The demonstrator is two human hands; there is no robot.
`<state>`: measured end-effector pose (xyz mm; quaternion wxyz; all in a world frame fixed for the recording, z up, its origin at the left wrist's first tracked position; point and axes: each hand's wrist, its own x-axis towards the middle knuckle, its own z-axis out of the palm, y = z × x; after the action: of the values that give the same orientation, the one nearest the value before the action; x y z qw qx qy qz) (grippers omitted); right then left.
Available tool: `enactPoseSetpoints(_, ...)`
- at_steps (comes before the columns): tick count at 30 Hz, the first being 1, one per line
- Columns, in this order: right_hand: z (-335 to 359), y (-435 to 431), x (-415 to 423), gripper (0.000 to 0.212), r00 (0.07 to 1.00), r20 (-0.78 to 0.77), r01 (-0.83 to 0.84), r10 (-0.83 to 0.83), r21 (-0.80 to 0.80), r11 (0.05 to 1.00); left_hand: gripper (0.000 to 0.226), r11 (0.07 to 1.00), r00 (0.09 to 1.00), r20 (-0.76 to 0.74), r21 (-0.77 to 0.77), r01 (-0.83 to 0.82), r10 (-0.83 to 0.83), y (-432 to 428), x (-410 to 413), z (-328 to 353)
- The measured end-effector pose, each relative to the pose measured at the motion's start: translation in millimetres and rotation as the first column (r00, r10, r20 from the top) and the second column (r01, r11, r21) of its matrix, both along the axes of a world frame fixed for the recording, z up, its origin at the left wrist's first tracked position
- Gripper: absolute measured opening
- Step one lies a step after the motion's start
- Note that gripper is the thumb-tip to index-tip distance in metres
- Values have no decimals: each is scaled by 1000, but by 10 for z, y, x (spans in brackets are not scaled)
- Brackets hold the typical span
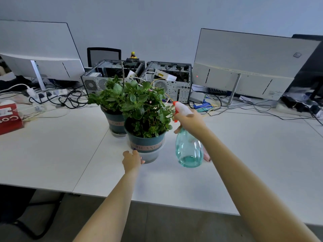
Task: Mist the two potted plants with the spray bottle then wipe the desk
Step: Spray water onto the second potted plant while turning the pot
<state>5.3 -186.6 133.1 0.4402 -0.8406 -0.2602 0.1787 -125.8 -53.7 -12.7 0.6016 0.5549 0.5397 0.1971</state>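
Two leafy green plants stand in teal pots on the white desk (61,154). The near potted plant (146,119) sits at the middle, and the far potted plant (111,102) stands just behind it to the left. My left hand (132,158) grips the clear saucer under the near pot at its front left. My right hand (189,120) holds a clear teal spray bottle (188,149) by its neck, lifted above the desk to the right of the near plant. Its white and orange nozzle points left at the leaves. A little liquid lies in the bottle's bottom.
Two open computer cases (167,79) stand behind the plants, with monitors at the back left (42,55) and back right (250,67). Tangled cables and a power strip (52,95) lie at the back left. A red box (9,117) sits at the left edge.
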Motion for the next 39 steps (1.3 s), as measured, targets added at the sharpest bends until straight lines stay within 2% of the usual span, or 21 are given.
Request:
enactPoseSetpoints(2,-135,-189,52,4,994,-42,101,-99,65,993,40,1000,1000,7,-25,-14,14,-33,28,-32)
enactPoseSetpoints(4,-316,-355,105,18,985,-26,170,-169,91,981,40,999,1000,26,-30,-14,15,-61,48,-68)
enactPoseSetpoints(7,-652,-588,157,27,967,48,245,-249,70,967,39,999,999,51,-40,2,0,-87,47,-131)
enactPoseSetpoints(13,-1142,-916,230,80,918,150,357,-367,91,930,46,999,999,0,19,40,-40,-40,12,-183)
enactPoseSetpoints(18,-1296,-1082,210,74,892,209,386,-401,110,916,51,998,998,-47,42,50,-48,-90,-24,-240)
enactPoseSetpoints(23,-1395,-1146,133,89,880,228,399,-417,124,909,43,998,998,14,6,60,-60,-220,-66,-284)
enactPoseSetpoints(28,-1395,-1125,220,85,899,178,397,-400,53,916,42,996,996,21,6,86,-86,-282,-85,-365)
enactPoseSetpoints(30,-1446,-1131,196,84,881,50,470,-471,43,882,42,996,996,19,4,87,-87,-272,-78,-346)
enactPoseSetpoints(32,-1561,-1153,168,95,826,-117,556,-552,8,831,44,996,996,2,25,86,-86,-260,-74,-298)
enactPoseSetpoints(35,-1721,-1223,170,110,803,-219,534,-554,-149,833,47,981,995,-99,192,35,-16,-165,-59,-240)
enactPoseSetpoints(37,-1624,-1239,142,96,792,-286,488,-539,-232,841,49,952,982,-178,306,-2,59,-52,-33,-203)
enactPoseSetpoints(39,-1482,-1238,146,80,790,-377,374,-483,-327,868,51,949,972,-211,314,-36,107,54,6,-151)
